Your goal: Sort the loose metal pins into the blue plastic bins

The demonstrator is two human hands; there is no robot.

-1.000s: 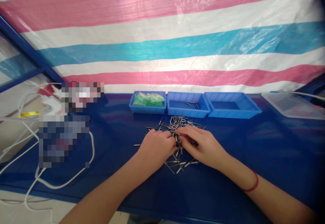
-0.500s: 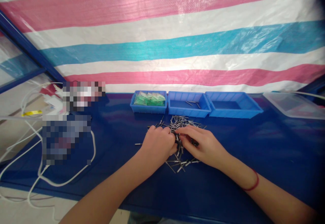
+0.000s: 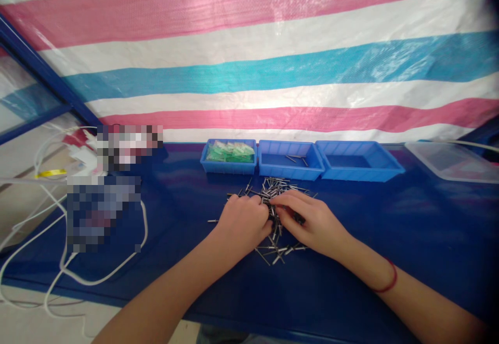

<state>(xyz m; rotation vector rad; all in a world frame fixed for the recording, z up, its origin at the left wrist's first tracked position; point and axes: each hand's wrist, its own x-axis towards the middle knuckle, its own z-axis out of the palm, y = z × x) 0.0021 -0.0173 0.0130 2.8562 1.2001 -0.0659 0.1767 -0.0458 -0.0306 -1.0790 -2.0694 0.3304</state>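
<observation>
A loose heap of small metal pins (image 3: 277,187) lies on the blue table (image 3: 390,219), just in front of three blue bins. My left hand (image 3: 242,223) rests on the heap's left side with its fingers curled in. My right hand (image 3: 307,218) lies on the heap's right side, fingers bent and pinched toward the left hand. Their fingertips meet over the pins at the heap's middle. Whatever the fingers grip is hidden. A red band circles my right wrist (image 3: 390,281).
At the back stand three blue bins: the left bin (image 3: 229,166) holds green pieces, the middle bin (image 3: 290,170) a few pins, the right bin (image 3: 358,172) shows nothing inside. A clear plastic tray (image 3: 452,163) sits far right. White cables (image 3: 97,276) trail over the table's left edge.
Both hands have stayed on the heap, with only slight finger shifts. The view has drifted a little.
</observation>
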